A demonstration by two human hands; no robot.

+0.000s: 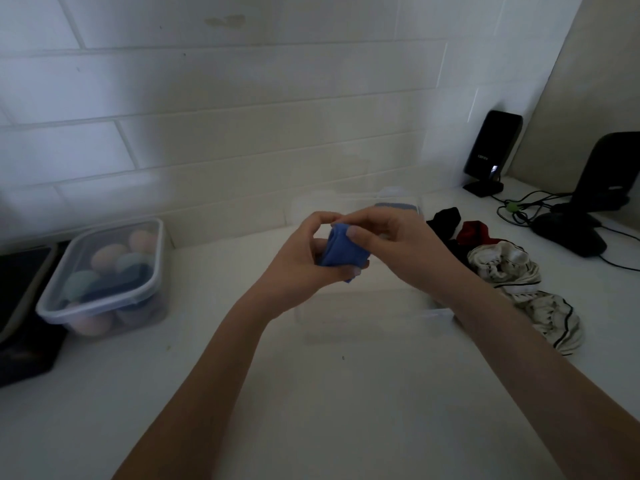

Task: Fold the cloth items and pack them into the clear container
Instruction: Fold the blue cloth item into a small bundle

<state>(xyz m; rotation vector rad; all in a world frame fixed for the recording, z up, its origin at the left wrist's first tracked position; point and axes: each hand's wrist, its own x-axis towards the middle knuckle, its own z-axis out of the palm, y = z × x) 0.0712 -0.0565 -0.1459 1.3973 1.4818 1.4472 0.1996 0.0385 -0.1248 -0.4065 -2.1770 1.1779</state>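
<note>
left hand [298,261], right hand [391,244] gripping blue cloth [341,251]

blue cloth [341,252] mostly covered by both hands; clear container [374,313] outline faint behind the forearms; dark object at 9 o'clock [20,306] cropped by edge.

A white bench [214,393] meets the tiled wall. A lidded tub [104,271] sits near its left edge, a faint clear container [374,306] mid-bench, and socks [512,271], speakers [491,154] and cables [519,209] toward the far right corner.
</note>
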